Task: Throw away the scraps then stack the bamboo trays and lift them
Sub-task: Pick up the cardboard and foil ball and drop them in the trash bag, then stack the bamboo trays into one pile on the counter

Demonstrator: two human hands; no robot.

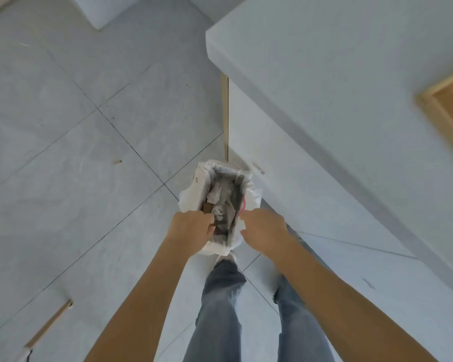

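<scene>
A small bin lined with a white plastic bag (196, 178) stands on the floor against the counter base, with crumpled paper scraps (220, 194) inside. My left hand (191, 228) hovers over the bin's near left rim, its fingers curled around a brown scrap (207, 207) that sticks out above the knuckles. My right hand (264, 231) is over the near right rim, thumb and fingers apart and holding nothing. On the counter, the corner of a bamboo tray (429, 97) shows at the right edge of the view.
The pale counter (324, 74) fills the upper right, its edge overhanging the bin. Grey floor tiles (76, 152) spread out to the left, with a small wood chip (117, 162) and a wooden stick (49, 323) lying on them. My legs in jeans (220, 309) stand just behind the bin.
</scene>
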